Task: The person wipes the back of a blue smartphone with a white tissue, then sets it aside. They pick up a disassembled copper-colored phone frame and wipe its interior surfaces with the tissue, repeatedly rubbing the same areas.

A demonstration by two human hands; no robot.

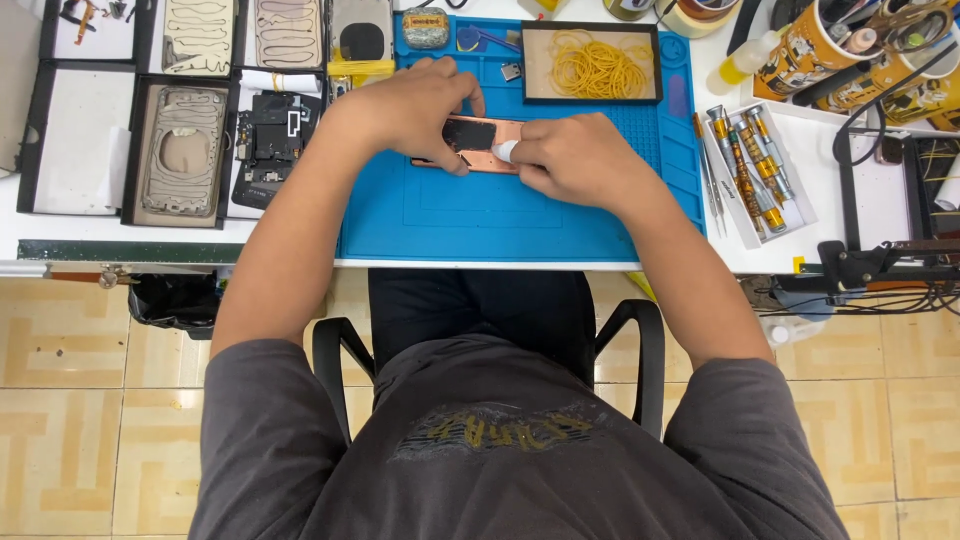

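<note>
A flat copper-coloured phone plate [481, 160] with a black rectangular part [468, 133] on it lies on the blue work mat [500, 215]. My left hand [410, 105] holds the plate down from its left side, fingers curled over the black part. My right hand [572, 158] presses a small white pad [507, 151] against the plate's right end. Both forearms reach in from the near edge of the table.
A black tray of yellow rubber bands [595, 65] sits at the mat's back. Screwdrivers [752, 165] lie in a white tray at right. Black trays with phone frames [180, 150] and a dark circuit part [270, 140] stand at left. Cups with tools [850, 45] are back right.
</note>
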